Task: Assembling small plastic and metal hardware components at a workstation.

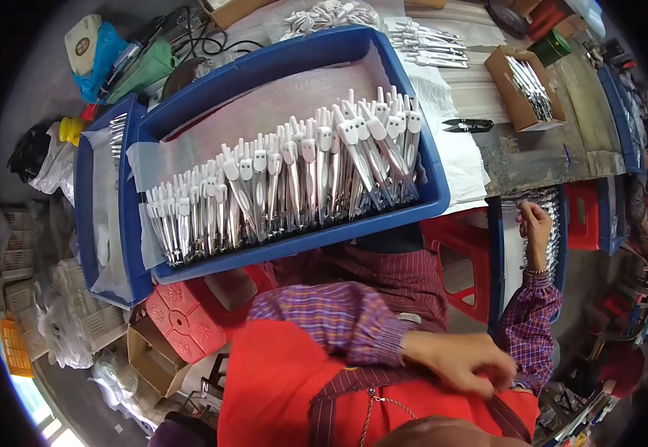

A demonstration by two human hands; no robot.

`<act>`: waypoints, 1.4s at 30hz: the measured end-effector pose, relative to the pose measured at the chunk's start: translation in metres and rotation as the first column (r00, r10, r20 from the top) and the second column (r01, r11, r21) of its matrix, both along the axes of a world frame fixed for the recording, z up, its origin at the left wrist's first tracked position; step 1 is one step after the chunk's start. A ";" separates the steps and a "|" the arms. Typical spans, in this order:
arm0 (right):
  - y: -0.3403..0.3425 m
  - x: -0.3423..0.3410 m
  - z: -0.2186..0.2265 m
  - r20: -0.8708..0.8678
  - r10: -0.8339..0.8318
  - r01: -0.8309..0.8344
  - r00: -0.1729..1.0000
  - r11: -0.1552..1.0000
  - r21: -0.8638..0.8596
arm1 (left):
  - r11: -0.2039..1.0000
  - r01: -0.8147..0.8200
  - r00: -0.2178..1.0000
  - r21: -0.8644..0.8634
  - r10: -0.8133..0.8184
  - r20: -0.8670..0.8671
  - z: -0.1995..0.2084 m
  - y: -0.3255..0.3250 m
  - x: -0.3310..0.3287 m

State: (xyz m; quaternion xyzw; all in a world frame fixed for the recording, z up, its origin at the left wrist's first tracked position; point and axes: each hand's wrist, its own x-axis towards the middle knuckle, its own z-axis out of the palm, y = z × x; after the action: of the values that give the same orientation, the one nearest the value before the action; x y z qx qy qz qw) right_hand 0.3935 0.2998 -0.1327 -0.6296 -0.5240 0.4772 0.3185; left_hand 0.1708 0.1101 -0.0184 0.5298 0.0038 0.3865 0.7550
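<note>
My right hand (536, 227) reaches over a blue tray (496, 261) at the right, its fingertips pinched together. Whatever they may hold is too small to make out. Rows of slim metal pieces, like those in the large tray, lie in that tray. Across my chest comes my left forearm in a checked sleeve; my left hand (462, 361) hangs bent near my right upper arm, its fingers smeared by motion. In front of me a large blue tray (302, 243) holds many drawing compasses (309, 164), silver-legged with white heads, standing close together in rows.
More compasses (432, 46) lie on the table behind, near black thread snips (467, 126). A cardboard box (544, 127) holds slim metal parts beside a green can (550, 48). Red stools (182, 320) stand below the trays. Another blue tray (134, 287) sits at the left.
</note>
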 end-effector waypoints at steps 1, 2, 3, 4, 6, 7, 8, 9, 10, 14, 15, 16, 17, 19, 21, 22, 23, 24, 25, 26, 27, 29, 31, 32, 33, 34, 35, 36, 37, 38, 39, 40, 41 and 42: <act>-0.002 -0.009 0.012 0.000 0.010 -0.010 1.000 0.999 0.050 | 0.999 0.012 0.995 0.042 -0.016 0.094 0.011 -0.004 0.016; -0.003 -0.013 0.023 0.013 0.014 -0.015 1.000 0.995 0.097 | 0.994 0.073 0.990 0.084 -0.083 0.111 0.026 -0.004 0.022; -0.004 -0.016 0.028 0.027 0.021 -0.024 0.999 0.991 0.135 | 0.984 0.131 0.981 0.118 -0.146 0.127 0.037 -0.003 0.026; -0.006 -0.021 0.031 0.020 -0.010 0.007 1.000 0.986 0.165 | 0.987 0.119 0.975 0.109 -0.137 0.176 0.045 -0.003 0.028; -0.007 -0.032 0.038 0.019 0.006 -0.011 1.000 0.974 0.226 | 0.985 0.141 0.968 0.103 -0.159 0.192 0.048 -0.008 0.041; -0.008 -0.040 0.044 0.016 0.007 -0.011 1.000 0.971 0.237 | 0.981 0.169 0.960 0.095 -0.186 0.207 0.049 -0.009 0.047; -0.009 -0.046 0.050 -0.014 0.022 -0.018 1.000 0.963 0.268 | 0.951 0.310 0.888 0.004 -0.292 0.355 0.062 -0.008 0.037; -0.009 -0.053 0.055 -0.045 0.039 -0.024 0.998 0.954 0.298 | 0.921 0.389 0.834 0.017 -0.359 0.418 0.065 -0.011 0.044; -0.011 -0.060 0.061 -0.033 0.096 -0.080 0.995 0.940 0.331 | 0.886 0.462 0.771 0.036 -0.421 0.477 0.068 -0.013 0.051; -0.020 -0.096 0.098 0.092 0.151 -0.176 0.984 0.847 0.502 | 0.355 -0.641 0.759 0.681 0.423 0.494 0.099 -0.028 0.023; -0.023 -0.108 0.107 0.138 0.171 -0.219 0.976 0.811 0.542 | 0.348 -0.639 0.760 0.686 0.425 0.492 0.098 -0.027 0.017; -0.024 -0.123 0.120 0.221 0.238 -0.324 0.946 0.745 0.583 | 0.612 -0.472 0.880 0.634 0.278 0.386 0.093 -0.022 0.011; -0.027 -0.143 0.133 0.278 0.314 -0.419 0.908 0.665 0.619 | 0.809 -0.250 0.949 0.532 0.095 0.302 0.087 -0.016 0.001; -0.027 -0.173 0.152 0.373 0.414 -0.551 0.831 0.514 0.657 | 0.933 0.294 0.908 0.207 -0.340 0.246 0.073 0.000 -0.014; -0.027 -0.203 0.165 0.359 0.515 -0.606 0.778 0.465 0.645 | 0.909 0.416 0.883 0.026 -0.410 0.228 0.059 -0.002 -0.025; -0.025 -0.216 0.170 0.389 0.539 -0.636 0.747 0.412 0.653 | 0.960 0.280 0.943 0.032 -0.281 0.179 0.050 -0.006 -0.031; -0.022 -0.229 0.174 0.421 0.562 -0.667 0.712 0.355 0.655 | 0.976 0.212 0.958 -0.046 -0.198 0.209 0.042 -0.013 -0.036; -0.019 -0.239 0.173 0.433 0.583 -0.689 0.688 0.336 0.643 | 0.971 0.216 0.969 -0.100 -0.201 0.146 0.038 -0.011 -0.049; -0.017 -0.248 0.171 0.481 0.571 -0.711 0.665 0.287 0.642 | 0.964 0.216 0.975 -0.155 -0.205 0.083 0.033 -0.008 -0.064; -0.013 -0.258 0.169 0.526 0.556 -0.729 0.644 0.239 0.641 | 0.976 0.156 0.988 -0.150 -0.157 0.003 0.025 -0.008 -0.075; -0.011 -0.265 0.165 0.531 0.553 -0.727 0.643 0.222 0.650 | 0.979 0.105 0.992 -0.177 -0.116 -0.054 0.017 -0.011 -0.082; -0.009 -0.275 0.159 0.553 0.544 -0.746 0.631 0.231 0.624 | 0.970 -0.014 0.996 -0.241 -0.009 -0.094 -0.003 -0.020 -0.091; -0.006 -0.281 0.158 0.563 0.558 -0.765 0.610 0.232 0.600 | 0.893 0.023 0.992 -0.450 -0.076 -0.099 -0.015 -0.030 -0.104; -0.006 -0.283 0.156 0.564 0.557 -0.767 0.609 0.235 0.596 | 0.838 0.064 0.991 -0.542 -0.117 -0.063 -0.013 -0.029 -0.115; -0.006 -0.284 0.155 0.559 0.560 -0.770 0.611 0.255 0.585 | 0.803 0.057 0.998 -0.594 -0.064 0.009 -0.014 -0.030 -0.116; -0.006 -0.285 0.154 0.554 0.563 -0.772 0.613 0.275 0.574 | 0.764 0.056 0.997 -0.643 -0.007 0.079 -0.017 -0.031 -0.117; -0.006 -0.285 0.155 0.556 0.563 -0.773 0.611 0.273 0.572 | 0.784 0.040 0.991 -0.619 0.047 0.124 -0.020 -0.031 -0.114; -0.007 -0.285 0.155 0.550 0.569 -0.775 0.612 0.291 0.561 | 0.785 0.040 0.991 -0.618 0.049 0.126 -0.021 -0.030 -0.111; -0.007 -0.285 0.155 0.544 0.573 -0.776 0.613 0.309 0.549 | 0.811 0.021 0.987 -0.585 0.075 0.140 -0.022 -0.029 -0.109; -0.006 -0.284 0.153 0.546 0.573 -0.778 0.612 0.309 0.547 | 0.834 0.003 0.983 -0.552 0.099 0.155 -0.022 -0.029 -0.107; -0.005 -0.284 0.150 0.551 0.566 -0.774 0.613 0.289 0.563 | 0.834 0.005 0.983 -0.552 0.099 0.157 -0.020 -0.028 -0.106; -0.005 -0.284 0.149 0.556 0.560 -0.770 0.614 0.268 0.579 | 0.849 -0.070 0.980 -0.524 0.157 0.124 -0.016 -0.028 -0.105; -0.005 -0.284 0.149 0.557 0.558 -0.769 0.616 0.271 0.579 | 0.859 -0.142 0.973 -0.492 0.213 0.092 -0.013 -0.028 -0.105; -0.006 -0.284 0.151 0.507 0.588 -0.758 0.630 0.326 0.564 | 0.870 -0.254 0.957 -0.422 0.289 0.019 -0.011 -0.027 -0.105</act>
State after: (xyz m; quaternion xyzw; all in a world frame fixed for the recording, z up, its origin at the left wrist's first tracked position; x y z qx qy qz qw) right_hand 0.1095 0.2941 0.0184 -0.2118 -0.9118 0.2398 0.2573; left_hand 0.0657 0.0829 -0.0292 0.3352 0.1293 0.5004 0.7877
